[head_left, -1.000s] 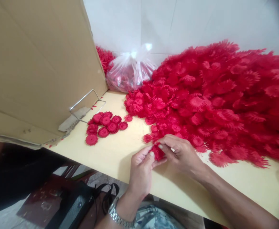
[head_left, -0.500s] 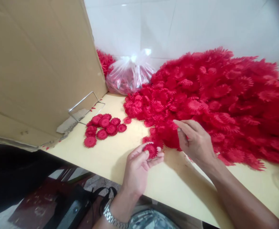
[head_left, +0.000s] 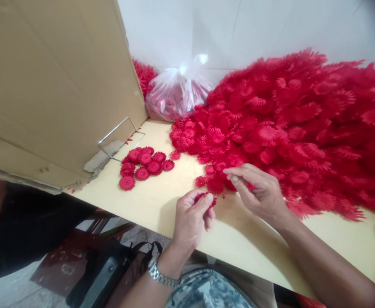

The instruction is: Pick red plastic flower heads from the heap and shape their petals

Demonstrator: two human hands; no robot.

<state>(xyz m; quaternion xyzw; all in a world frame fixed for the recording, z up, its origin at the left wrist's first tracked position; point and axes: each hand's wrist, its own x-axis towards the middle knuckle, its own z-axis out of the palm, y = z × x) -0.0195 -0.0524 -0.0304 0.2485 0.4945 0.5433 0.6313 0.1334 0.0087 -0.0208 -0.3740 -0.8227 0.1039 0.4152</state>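
Right now, your left grip (head_left: 190,218) is closed on a red toothed disc (head_left: 213,202), pinched between thumb and fingers, with only part of its fringed edge showing past them. It's a round piece with no clear long axis, tilted in your hold above the surface (head_left: 155,205). Your right grip (head_left: 263,188) hovers up and to the right of that disc, apart from it, thumb and forefinger tips close together; whether they pinch anything, you can't tell from this view. Of your two hands, the right is the nearer to the big heap of red cut pieces (head_left: 271,132), which lies just beyond its fingertips; a few loose pieces (head_left: 215,185) spill toward your left hand.

Farther left on the pale surface, you have a cluster of red discs (head_left: 142,167), some overlapping, and behind them a bent wire frame (head_left: 113,130) against an upright cardboard panel (head_left: 55,85). A tied clear plastic bag (head_left: 174,100) sits at the back, before the white wall (head_left: 162,34). Below, left of your watch (head_left: 162,274), there's a black bag (head_left: 105,273); beyond it, someone's dark clothing (head_left: 30,231).
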